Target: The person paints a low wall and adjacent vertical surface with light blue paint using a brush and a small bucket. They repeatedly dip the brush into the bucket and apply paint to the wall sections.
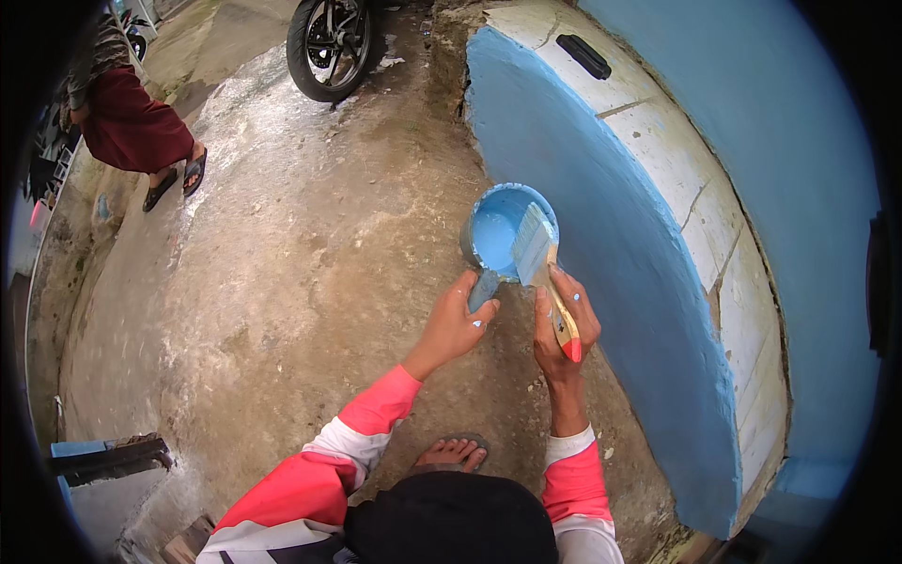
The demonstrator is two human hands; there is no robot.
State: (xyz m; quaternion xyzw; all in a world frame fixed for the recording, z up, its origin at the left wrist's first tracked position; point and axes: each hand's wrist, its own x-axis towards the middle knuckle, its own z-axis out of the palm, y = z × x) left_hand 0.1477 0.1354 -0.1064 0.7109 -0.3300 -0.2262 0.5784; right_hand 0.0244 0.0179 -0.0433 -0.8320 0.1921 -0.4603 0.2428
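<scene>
My left hand (453,323) grips the handle of a small round pot (468,240), whose rim is smeared with blue. Light blue paint (495,236) covers its inside. In my right hand (567,317) is a flat paintbrush (553,285) with a wooden handle and a red end. Its paint-coated bristles (532,229) lie over the right part of the pot's mouth; I cannot tell whether they touch the rim. Specks of paint dot both hands. Just right of the pot runs a low wall face (599,204) painted blue.
A white tiled ledge (676,162) tops the low wall, with a black object (583,56) on it. Behind rises a blue wall (761,106). A motorcycle wheel (330,49) stands ahead on the rough concrete ground (282,282). At the left is a person in a dark red garment (137,127).
</scene>
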